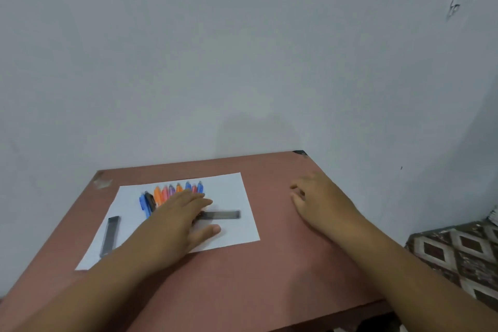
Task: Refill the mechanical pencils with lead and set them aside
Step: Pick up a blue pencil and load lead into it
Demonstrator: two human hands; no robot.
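- Nearest the camera, two bare forearms reached in from the bottom edge over a reddish-brown table (pixel 269 272).
- Left hand (pixel 183 219), in the lower left-centre, lay flat with straight fingers and thumb spread, holding nothing, over a white sheet of paper (pixel 237 234).
- Coloured mechanical pencils (pixel 167 193) lay in a row on the paper, partly under those fingers.
- One dark lead case (pixel 222 214) lay just right of the fingertips; another lead case (pixel 109 236) lay at the paper's left.
- Right hand (pixel 320 202), right of centre, rested on the table, fingers loosely curled, empty.
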